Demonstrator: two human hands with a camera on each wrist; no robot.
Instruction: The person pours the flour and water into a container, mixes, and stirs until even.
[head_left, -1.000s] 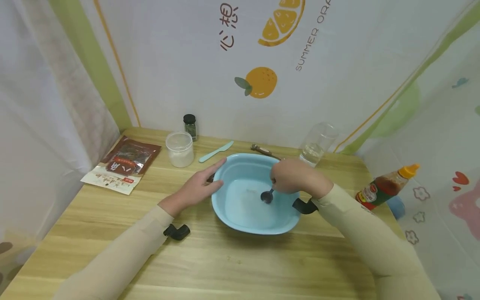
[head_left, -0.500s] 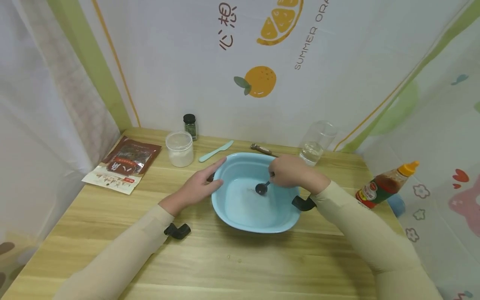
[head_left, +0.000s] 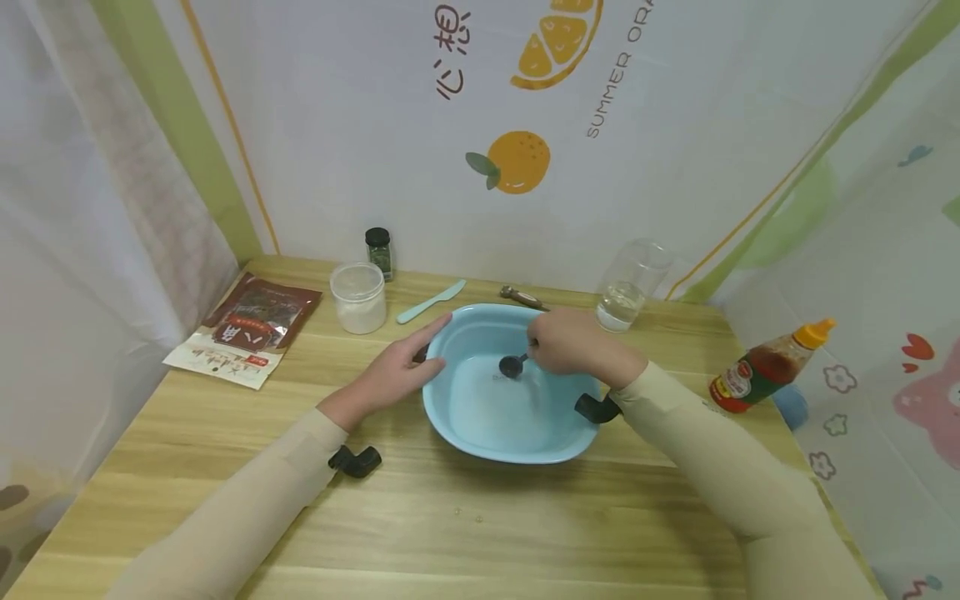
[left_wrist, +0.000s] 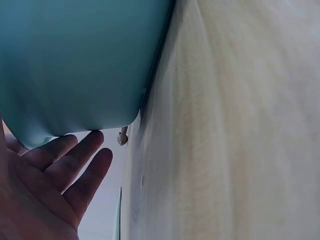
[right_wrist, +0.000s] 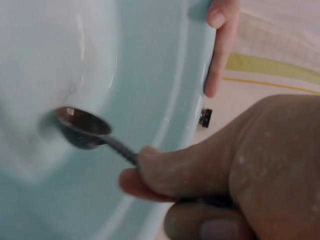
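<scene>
A light blue basin (head_left: pixel 465 435) stands on the wooden table, with what looks like clear liquid at its bottom. My left hand (head_left: pixel 392 368) holds its left side, thumb over the rim and fingers along the outside. From the left wrist, the fingers of that hand (left_wrist: pixel 57 182) touch the basin's outer wall (left_wrist: pixel 85 65). Inside the basin is a small dark round-bowled spoon (head_left: pixel 512 367), which my right hand (head_left: pixel 566 342) grips by the handle. In the right wrist view the spoon's bowl (right_wrist: pixel 82 127) tilts low over the basin floor, between thumb and fingers of the right hand (right_wrist: pixel 215 170).
Behind the basin lie a pale green knife (head_left: pixel 431 302) and a brown-handled utensil (head_left: pixel 522 297). A tub of white powder (head_left: pixel 360 298), a herb jar (head_left: pixel 379 254) and a brown food packet (head_left: pixel 255 329) are left. A glass with liquid (head_left: pixel 621 302) and sauce bottle (head_left: pixel 757 373) stand right.
My right hand has moved the spoon leftward and toward the far side inside the basin. The left hand keeps its hold on the rim.
</scene>
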